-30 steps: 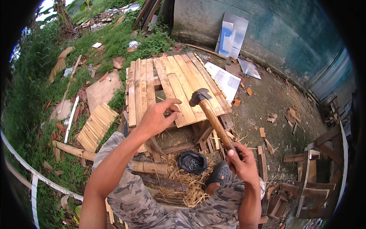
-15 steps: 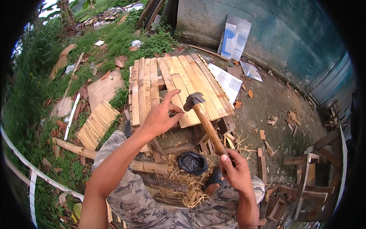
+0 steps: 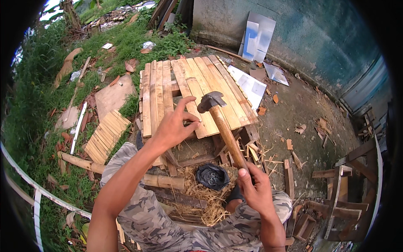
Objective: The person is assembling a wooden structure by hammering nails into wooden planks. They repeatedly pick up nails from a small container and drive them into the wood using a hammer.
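Note:
My right hand [image 3: 256,189] is wrapped round the lower end of a claw hammer's [image 3: 226,134] wooden handle. The dark steel head is raised over the planks, just right of my left hand [image 3: 174,130]. That hand rests by the near end of a pale wooden plank [image 3: 200,129], index finger lifted and thumb pressed toward another fingertip. Whatever is pinched there is too small to make out. The plank lies among several others side by side on a low wooden frame, forming a slatted panel [image 3: 218,98] with a gap near its middle.
A black plastic bag [image 3: 212,176] with small metallic bits, apparently nails, sits on wood shavings between my legs. Beside it lies a bamboo pole [image 3: 163,181]. A small slatted panel [image 3: 107,136] lies on the grass at left. Wooden frames [image 3: 336,201] stand at right, before a blue-grey wall [image 3: 319,46].
The hammer head has shifted slightly left and up, and my right hand has moved a little left with it. My left hand stays by the plank's end, nearly unmoved.

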Demonstrator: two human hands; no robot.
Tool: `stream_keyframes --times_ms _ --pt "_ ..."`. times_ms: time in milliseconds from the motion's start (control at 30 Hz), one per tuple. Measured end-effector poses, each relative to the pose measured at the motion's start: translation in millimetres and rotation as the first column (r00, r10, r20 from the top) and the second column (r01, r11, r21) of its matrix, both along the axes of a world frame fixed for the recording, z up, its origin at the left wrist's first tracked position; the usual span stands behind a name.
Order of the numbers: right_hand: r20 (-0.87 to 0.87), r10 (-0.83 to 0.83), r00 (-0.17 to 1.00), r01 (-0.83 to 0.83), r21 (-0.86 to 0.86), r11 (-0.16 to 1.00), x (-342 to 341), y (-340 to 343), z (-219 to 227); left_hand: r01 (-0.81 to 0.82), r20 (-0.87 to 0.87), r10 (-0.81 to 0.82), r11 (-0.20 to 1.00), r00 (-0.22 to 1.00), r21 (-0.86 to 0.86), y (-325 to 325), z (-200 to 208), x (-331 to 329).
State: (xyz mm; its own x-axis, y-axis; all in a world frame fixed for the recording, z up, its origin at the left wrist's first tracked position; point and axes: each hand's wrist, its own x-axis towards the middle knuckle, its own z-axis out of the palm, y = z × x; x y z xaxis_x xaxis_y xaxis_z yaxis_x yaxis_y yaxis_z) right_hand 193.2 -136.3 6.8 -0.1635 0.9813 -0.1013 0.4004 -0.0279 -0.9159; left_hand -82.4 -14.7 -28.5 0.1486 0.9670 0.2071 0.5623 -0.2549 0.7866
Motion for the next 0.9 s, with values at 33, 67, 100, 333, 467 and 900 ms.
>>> stream_keyframes --times_ms 33,67,100,333,467,900 --pt "0.007 0.010 1.000 -0.009 -0.029 1.000 -0.4 0.0 1.2 0.003 -0.010 -0.003 1.000 1.000 0.015 0.4 -0.7 -0.1" --pt "0.038 -0.005 0.999 0.005 -0.021 1.000 0.1 0.2 2.9 0.006 -0.020 -0.005 1.000 1.000 0.031 1.0 -1.0 -0.6" --pt "0.059 -0.006 0.998 0.008 -0.033 0.999 0.1 0.5 3.9 0.002 -0.036 -0.001 0.999 0.999 0.036 1.3 -1.6 -1.1" --pt "0.059 -0.006 0.998 0.007 -0.002 1.000 -1.6 1.8 5.1 0.012 -0.023 -0.011 1.000 1.000 0.028 2.4 -1.6 -0.6" --pt "0.083 -0.027 0.996 0.023 0.049 0.999 -1.4 3.2 5.2 0.020 -0.022 -0.019 0.999 1.000 0.028 3.1 0.7 -0.5" --pt "0.246 0.001 0.969 -0.043 0.167 0.985 -9.7 1.4 7.9 0.033 -0.050 -0.031 0.999 0.998 0.039 3.7 0.9 -1.4"
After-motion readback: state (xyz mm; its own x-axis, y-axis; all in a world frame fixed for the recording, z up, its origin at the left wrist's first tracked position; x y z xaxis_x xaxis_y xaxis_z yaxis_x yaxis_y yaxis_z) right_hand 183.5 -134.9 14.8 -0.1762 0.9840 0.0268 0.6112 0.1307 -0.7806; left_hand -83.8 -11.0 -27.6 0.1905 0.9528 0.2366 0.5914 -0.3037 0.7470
